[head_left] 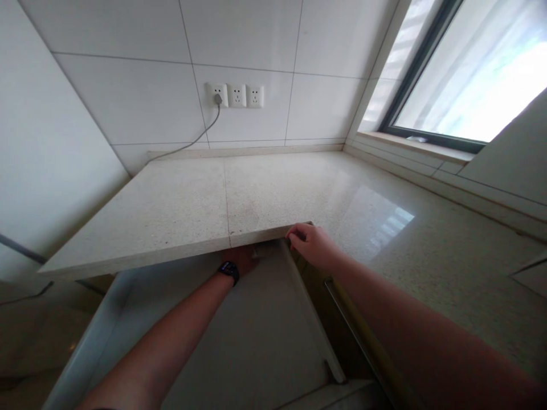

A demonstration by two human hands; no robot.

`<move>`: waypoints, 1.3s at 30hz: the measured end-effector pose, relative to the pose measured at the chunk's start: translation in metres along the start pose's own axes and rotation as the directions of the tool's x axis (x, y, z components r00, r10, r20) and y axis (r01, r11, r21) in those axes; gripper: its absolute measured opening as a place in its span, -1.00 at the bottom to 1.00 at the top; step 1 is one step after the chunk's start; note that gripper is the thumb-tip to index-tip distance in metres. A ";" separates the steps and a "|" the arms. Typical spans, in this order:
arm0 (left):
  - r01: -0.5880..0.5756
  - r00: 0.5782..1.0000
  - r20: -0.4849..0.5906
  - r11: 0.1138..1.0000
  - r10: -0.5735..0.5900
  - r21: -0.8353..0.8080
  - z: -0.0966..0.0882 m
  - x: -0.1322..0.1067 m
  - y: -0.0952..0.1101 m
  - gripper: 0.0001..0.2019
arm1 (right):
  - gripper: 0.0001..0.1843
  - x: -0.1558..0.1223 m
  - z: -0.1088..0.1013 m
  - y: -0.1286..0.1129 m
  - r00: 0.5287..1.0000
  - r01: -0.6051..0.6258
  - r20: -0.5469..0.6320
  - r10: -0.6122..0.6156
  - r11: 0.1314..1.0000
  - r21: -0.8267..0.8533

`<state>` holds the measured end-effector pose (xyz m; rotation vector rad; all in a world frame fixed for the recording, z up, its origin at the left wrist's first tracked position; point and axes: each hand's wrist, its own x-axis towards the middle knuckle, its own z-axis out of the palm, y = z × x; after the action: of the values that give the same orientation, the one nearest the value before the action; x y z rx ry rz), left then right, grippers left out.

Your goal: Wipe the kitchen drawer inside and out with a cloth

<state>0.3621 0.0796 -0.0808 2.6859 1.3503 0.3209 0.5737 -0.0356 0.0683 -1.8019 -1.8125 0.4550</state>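
Note:
My left hand, with a dark watch on the wrist, reaches under the front edge of the countertop. It is in shadow inside a pulled-out, pale grey drawer. A small whitish patch shows by its fingertips, but the fingers are too dark to read. My right hand is closed, thumb against curled fingers, at the corner of the countertop edge and above the far end of the drawer's right side wall. Whatever lies between its fingers, if anything, is hidden.
Right of the drawer is a dark gap with a metal bar. Several sockets line the tiled wall, one with a plug and grey cable. A window is at the right, a white panel at the left.

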 end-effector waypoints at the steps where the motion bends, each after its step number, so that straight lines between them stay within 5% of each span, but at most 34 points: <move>1: -0.062 0.998 -0.020 0.998 0.063 0.025 -0.004 -0.009 0.010 -0.30 | -0.76 0.000 0.000 -0.001 1.000 0.001 -0.015 0.000 1.000 0.014; 5: -0.299 0.953 0.067 0.950 0.294 0.084 -0.016 -0.059 0.047 -0.21 | -0.76 -0.001 -0.006 0.000 0.996 0.008 -0.091 -0.007 1.000 0.015; 8: -0.510 0.851 0.172 0.859 0.497 0.044 -0.022 -0.108 0.061 -0.06 | -0.74 0.002 -0.018 0.010 0.989 0.008 -0.150 -0.013 0.999 -0.037; 11: -0.702 0.688 0.205 0.710 0.696 -0.055 -0.025 -0.155 0.056 -0.01 | -0.74 0.006 -0.030 0.025 0.979 0.077 -0.180 -0.096 0.991 -0.111; 13: -0.753 0.640 0.172 0.656 0.749 -0.055 -0.026 -0.177 0.047 -0.06 | -0.74 0.008 -0.035 0.034 0.962 0.163 -0.192 -0.194 0.973 -0.165; 17: -0.678 0.714 0.210 0.734 0.668 -0.031 -0.033 -0.182 0.027 -0.01 | -0.59 0.010 -0.034 0.044 0.963 0.203 -0.105 -0.249 0.923 -0.326; 21: -0.452 0.884 0.172 0.890 0.436 0.067 -0.038 -0.145 0.002 -0.06 | -0.43 0.009 -0.037 0.054 0.987 0.152 0.018 -0.162 0.873 -0.463; 24: -0.276 0.959 0.115 0.950 0.261 0.144 -0.035 -0.108 -0.017 -0.15 | -0.43 0.010 -0.045 0.067 0.991 0.130 0.037 -0.129 0.864 -0.487; 28: -0.109 0.993 0.065 0.978 0.099 0.180 -0.023 -0.065 -0.029 -0.14 | -0.43 0.012 -0.049 0.078 0.993 0.108 0.013 -0.117 0.870 -0.481; 32: 0.017 1.000 -0.004 0.980 -0.016 0.200 -0.012 -0.034 -0.020 -0.23 | -0.44 0.012 -0.047 0.074 0.994 0.091 -0.011 -0.109 0.876 -0.473; 39: -0.090 0.996 0.033 0.980 0.085 0.176 -0.009 -0.024 0.014 -0.19 | -0.44 0.010 -0.047 0.069 0.995 0.080 -0.014 -0.098 0.881 -0.465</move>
<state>0.3566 0.0516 -0.0722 2.8900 1.3146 0.1810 0.6577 -0.0281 0.0664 -1.9997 -2.0962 -0.0637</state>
